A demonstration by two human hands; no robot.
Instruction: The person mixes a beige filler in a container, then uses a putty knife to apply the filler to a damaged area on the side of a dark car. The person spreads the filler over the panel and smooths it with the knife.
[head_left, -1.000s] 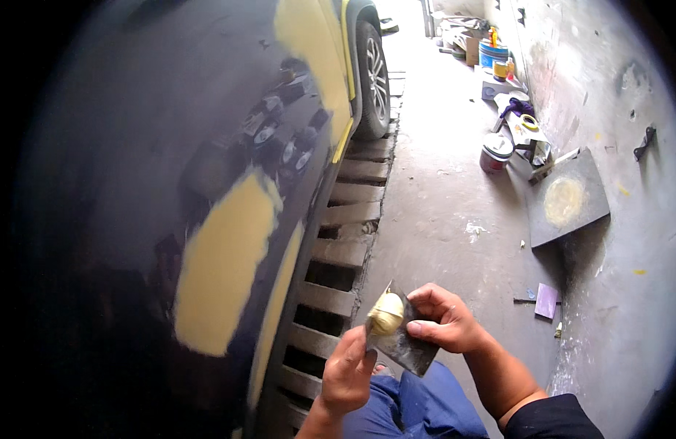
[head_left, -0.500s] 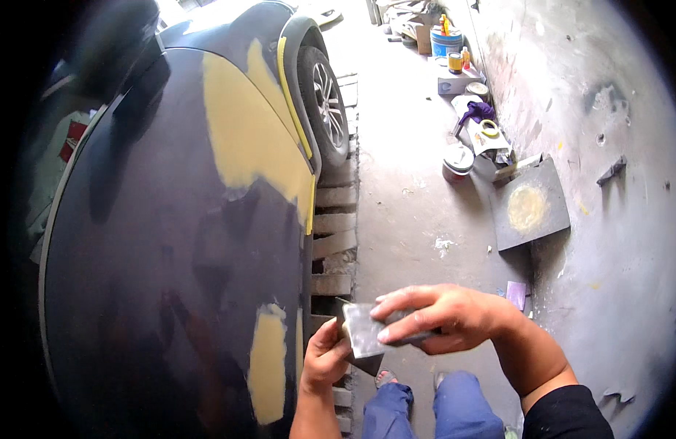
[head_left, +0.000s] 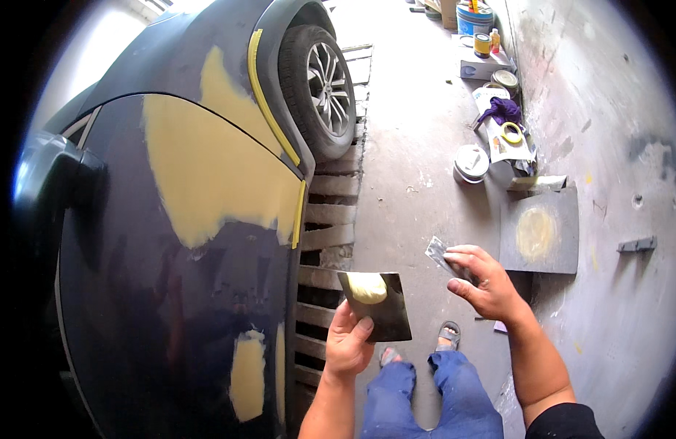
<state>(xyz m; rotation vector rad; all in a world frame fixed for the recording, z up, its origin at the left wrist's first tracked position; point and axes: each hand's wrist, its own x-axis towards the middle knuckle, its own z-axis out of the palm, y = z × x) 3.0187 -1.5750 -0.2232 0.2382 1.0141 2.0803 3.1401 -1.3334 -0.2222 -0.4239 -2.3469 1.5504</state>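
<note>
My left hand (head_left: 348, 344) grips a dark square plate (head_left: 389, 316) by its near left corner, thumb on top. A mound of pale yellow body filler (head_left: 368, 287) sits at the plate's far edge. To the right and apart from it, my right hand (head_left: 487, 284) is closed around a flat putty spreader (head_left: 436, 251), its greyish smeared blade pointing away to the left. Left of both hands stands a dark car body (head_left: 148, 314). It carries a large yellow filler patch (head_left: 217, 172) near the wheel arch and a smaller patch (head_left: 248, 377) nearer me.
Yellow masking tape (head_left: 259, 99) edges the wheel arch above the wheel (head_left: 320, 95). Slatted grating (head_left: 331, 214) runs beside the car. Along the right wall are a lidded tub (head_left: 471, 163), a filler-smeared board (head_left: 557, 241), a purple cloth (head_left: 501, 110) and several cans.
The spreader has moved off the plate to the right and away from me. The plate has turned face up, showing the filler. My view has shifted, revealing more of the car's side.
</note>
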